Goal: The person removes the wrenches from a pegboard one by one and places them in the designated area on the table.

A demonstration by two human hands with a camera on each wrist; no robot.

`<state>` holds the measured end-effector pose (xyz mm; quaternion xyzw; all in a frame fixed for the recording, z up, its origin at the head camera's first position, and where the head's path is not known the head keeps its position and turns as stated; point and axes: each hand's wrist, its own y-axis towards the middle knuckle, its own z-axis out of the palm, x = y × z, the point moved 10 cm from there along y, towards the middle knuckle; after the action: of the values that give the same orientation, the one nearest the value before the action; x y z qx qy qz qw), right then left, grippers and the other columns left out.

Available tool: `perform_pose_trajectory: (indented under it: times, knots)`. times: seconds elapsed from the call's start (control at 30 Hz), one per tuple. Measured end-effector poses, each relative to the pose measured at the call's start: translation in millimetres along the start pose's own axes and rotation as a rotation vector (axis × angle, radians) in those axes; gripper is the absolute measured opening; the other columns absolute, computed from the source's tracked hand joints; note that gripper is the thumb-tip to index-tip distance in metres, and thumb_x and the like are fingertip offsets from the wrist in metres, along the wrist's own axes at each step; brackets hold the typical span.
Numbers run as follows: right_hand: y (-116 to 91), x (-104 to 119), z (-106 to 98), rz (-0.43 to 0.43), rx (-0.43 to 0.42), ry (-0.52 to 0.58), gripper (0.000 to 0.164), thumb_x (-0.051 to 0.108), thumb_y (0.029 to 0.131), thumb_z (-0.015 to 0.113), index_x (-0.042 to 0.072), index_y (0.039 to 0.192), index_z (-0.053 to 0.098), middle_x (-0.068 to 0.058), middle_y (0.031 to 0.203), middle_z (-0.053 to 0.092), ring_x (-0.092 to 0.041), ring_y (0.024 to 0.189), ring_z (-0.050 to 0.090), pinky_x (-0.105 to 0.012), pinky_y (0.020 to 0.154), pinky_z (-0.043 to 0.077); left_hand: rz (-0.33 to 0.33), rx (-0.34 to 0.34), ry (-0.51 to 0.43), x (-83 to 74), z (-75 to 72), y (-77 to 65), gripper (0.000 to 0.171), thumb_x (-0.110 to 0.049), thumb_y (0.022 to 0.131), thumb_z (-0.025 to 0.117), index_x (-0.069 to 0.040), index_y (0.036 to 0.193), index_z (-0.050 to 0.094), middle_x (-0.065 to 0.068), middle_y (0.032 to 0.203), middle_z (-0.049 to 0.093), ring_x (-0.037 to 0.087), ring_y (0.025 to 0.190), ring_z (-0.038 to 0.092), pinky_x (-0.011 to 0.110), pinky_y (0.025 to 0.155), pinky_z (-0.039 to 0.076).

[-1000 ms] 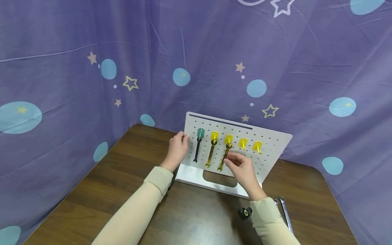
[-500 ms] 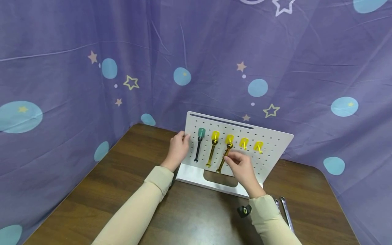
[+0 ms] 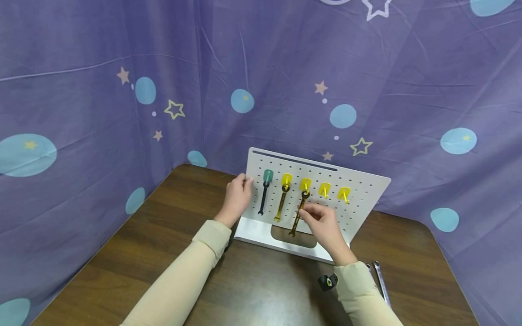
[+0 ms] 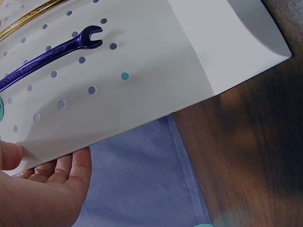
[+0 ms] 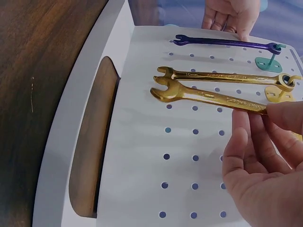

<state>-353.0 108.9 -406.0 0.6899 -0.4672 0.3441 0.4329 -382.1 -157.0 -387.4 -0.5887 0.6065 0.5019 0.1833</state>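
Note:
My left hand (image 3: pixel 236 199) grips the left edge of a white pegboard (image 3: pixel 363 183); in the left wrist view its thumb lies on the front and its fingers go behind. My right hand (image 3: pixel 325 224) pinches a gold combination wrench (image 5: pixel 208 96) between thumb and fingers at the third hook (image 3: pixel 305 183). The wrench tilts away from the board, its open end low. Whether its ring is still around the peg cannot be told. To its left hang another gold wrench (image 3: pixel 281 206) on a yellow hook and a dark purple wrench (image 4: pixel 47 57) on a green hook (image 3: pixel 268 175).
Two more yellow hooks, a nearer one (image 3: pixel 324 190) and a farther one (image 3: pixel 344 194), hold no wrench. Silver wrenches (image 3: pixel 381 283) lie on the wooden table (image 3: pixel 253 290) beside the right forearm. A purple curtain (image 3: pixel 269 68) stands close behind the board.
The right hand has closed its pinch on the third wrench, whose open end has swung outward and lower, off the board. The left hand stays on the edge.

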Motion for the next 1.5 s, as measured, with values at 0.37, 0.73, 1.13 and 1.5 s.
perform_pose_trajectory:
  times: [0.37,0.73,1.13,1.5]
  knots:
    - [-14.0,30.3,-1.5,0.011,0.022,-0.016,0.013,0.0,0.098,0.066,-0.01,0.103,0.072,-0.021,0.094,0.071,-0.017,0.078,0.065,-0.026,0.069,0.053,-0.002,0.001,0.006,-1.1,-0.6,-0.4,0.02,-0.014,0.106,0.056,0.001,0.095,0.061,0.011,0.074,0.057,0.026,0.069,0.053,0.039,0.062,0.045]
    - [-11.5,-1.2,-1.5,0.04,0.023,0.097,0.02,0.011,0.097,0.071,-0.007,0.106,0.073,-0.01,0.093,0.074,-0.031,0.083,0.069,-0.032,0.072,0.058,-0.007,0.004,-0.004,-0.3,-0.6,-0.8,0.021,-0.015,0.107,0.055,0.001,0.094,0.06,0.01,0.073,0.054,0.025,0.068,0.051,0.038,0.061,0.044]
    - [-15.3,-1.1,-0.1,0.099,0.047,0.201,0.024,0.011,0.098,0.07,-0.01,0.109,0.07,-0.014,0.095,0.072,-0.029,0.085,0.067,-0.034,0.078,0.057,-0.006,0.008,-0.012,-0.7,-0.6,-1.2,0.021,-0.014,0.107,0.054,0.001,0.095,0.061,0.01,0.073,0.055,0.025,0.068,0.051,0.038,0.061,0.044]
    - [-16.9,3.9,-0.8,0.119,0.052,0.227,0.021,0.013,0.098,0.07,-0.006,0.108,0.072,-0.014,0.095,0.072,-0.024,0.083,0.066,-0.038,0.08,0.056,-0.016,-0.002,-0.002,1.0,-0.3,-0.5,0.021,-0.015,0.107,0.055,0.002,0.096,0.062,0.012,0.076,0.058,0.026,0.07,0.053,0.04,0.063,0.046]
